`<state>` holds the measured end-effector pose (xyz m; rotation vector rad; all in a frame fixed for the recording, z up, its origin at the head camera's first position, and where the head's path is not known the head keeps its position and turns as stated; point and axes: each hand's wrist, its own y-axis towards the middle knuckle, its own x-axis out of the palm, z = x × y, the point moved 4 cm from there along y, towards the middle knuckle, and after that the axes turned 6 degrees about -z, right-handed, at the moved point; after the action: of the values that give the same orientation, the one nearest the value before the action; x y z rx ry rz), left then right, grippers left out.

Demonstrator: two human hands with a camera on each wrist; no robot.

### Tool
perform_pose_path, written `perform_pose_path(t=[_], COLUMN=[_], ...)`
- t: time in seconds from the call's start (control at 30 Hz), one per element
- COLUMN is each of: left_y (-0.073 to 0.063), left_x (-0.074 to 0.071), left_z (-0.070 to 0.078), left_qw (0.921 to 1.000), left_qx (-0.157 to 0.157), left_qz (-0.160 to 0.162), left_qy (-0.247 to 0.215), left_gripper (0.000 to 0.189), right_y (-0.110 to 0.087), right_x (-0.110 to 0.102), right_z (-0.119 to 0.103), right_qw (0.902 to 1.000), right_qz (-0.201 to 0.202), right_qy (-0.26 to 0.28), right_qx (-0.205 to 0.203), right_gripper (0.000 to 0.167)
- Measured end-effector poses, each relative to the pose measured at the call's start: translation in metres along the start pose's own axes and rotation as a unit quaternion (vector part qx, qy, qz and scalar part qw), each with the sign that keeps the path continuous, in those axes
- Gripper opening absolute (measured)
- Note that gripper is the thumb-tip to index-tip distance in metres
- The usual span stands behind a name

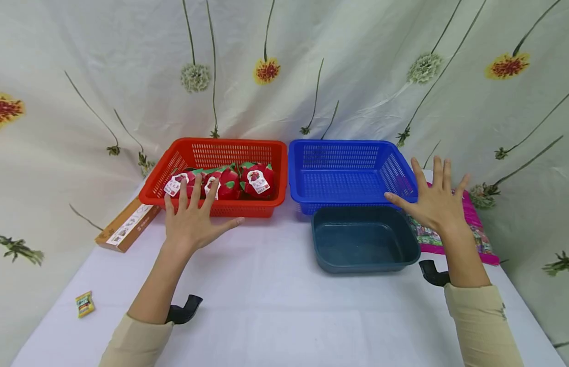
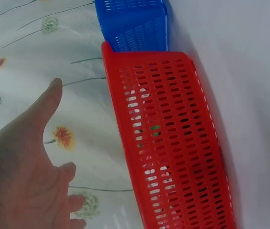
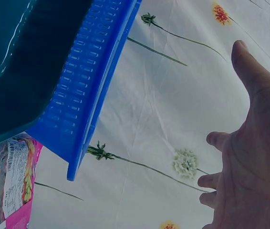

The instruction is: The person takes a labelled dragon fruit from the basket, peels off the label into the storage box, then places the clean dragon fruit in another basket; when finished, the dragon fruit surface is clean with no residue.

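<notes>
My left hand [image 1: 189,227] hovers with fingers spread before the red basket [image 1: 202,209], holding nothing. Inside that basket lie several dragon fruits [image 1: 258,179] with white labels, partly hidden behind the fingers. On the right, my right hand [image 1: 435,204] is raised with fingers wide apart, beside the blue basket [image 1: 339,186] and the dark teal tub [image 1: 364,239]. Both of those containers look bare inside. In the left wrist view the left hand [image 2: 30,176] is apart from the red basket's slotted wall. The right wrist view shows the right hand [image 3: 254,162] touching nothing.
A long brown box [image 1: 128,224] lies partly under the red basket's left end. A small yellow packet [image 1: 84,304] is at the table's left. A pink printed bag [image 1: 477,229] lies behind the right forearm. A flowered cloth [image 1: 358,66] hangs behind the white table [image 1: 275,306].
</notes>
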<state>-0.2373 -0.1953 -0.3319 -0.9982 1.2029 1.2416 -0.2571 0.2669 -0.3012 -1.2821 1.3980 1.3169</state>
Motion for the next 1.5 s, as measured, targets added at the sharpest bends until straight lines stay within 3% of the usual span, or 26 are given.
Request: perform_pose_path(t=[0.13,0.37,0.5,0.6,0.73,0.9,1.03,1.1,1.17,1.33,1.5], left_y=[0.001,0.002,-0.003,-0.006,-0.008,-0.005,0.003,0.009,0.014,0.025,0.027], left_x=[-0.004,-0.015,-0.018,-0.019,-0.015,0.000,0.015,0.023,0.031,0.046,0.062], left_z=[-0.001,-0.008,-0.015,-0.022,-0.036,-0.057,-0.069,-0.072,-0.072,-0.065,-0.061], left_qw=[0.9999,0.9955,0.9872,0.9759,0.9489,0.8968,0.8560,0.8410,0.8298,0.8139,0.7981], left_qx=[-0.004,-0.028,-0.046,-0.070,-0.125,-0.186,-0.210,-0.219,-0.227,-0.237,-0.247], left_qz=[0.013,0.073,0.117,0.154,0.203,0.265,0.298,0.300,0.294,0.307,0.320], left_qy=[-0.005,-0.053,-0.098,-0.138,-0.207,-0.302,-0.366,-0.393,-0.416,-0.433,-0.447], left_gripper=[0.101,0.093,0.085,0.083,0.085,0.088,0.091,0.092,0.093,0.096,0.101], right_y=[0.003,0.011,0.021,0.035,0.057,0.083,0.103,0.112,0.120,0.132,0.139], right_x=[-0.002,-0.007,-0.011,-0.015,-0.016,0.003,0.031,0.047,0.063,0.097,0.116], right_z=[-0.003,-0.022,-0.047,-0.073,-0.118,-0.186,-0.236,-0.254,-0.267,-0.281,-0.287], right_qw=[1.0000,0.9990,0.9952,0.9870,0.9636,0.9260,0.9115,0.9090,0.9090,0.9130,0.9187], right_qz=[0.000,0.007,0.032,0.065,0.114,0.137,0.101,0.066,0.026,-0.056,-0.095], right_qy=[0.003,0.040,0.079,0.125,0.211,0.310,0.341,0.348,0.354,0.359,0.353], right_qx=[-0.001,-0.021,-0.048,-0.078,-0.119,-0.166,-0.207,-0.219,-0.218,-0.185,-0.150], right_gripper=[0.097,0.093,0.088,0.082,0.073,0.072,0.078,0.081,0.083,0.086,0.092])
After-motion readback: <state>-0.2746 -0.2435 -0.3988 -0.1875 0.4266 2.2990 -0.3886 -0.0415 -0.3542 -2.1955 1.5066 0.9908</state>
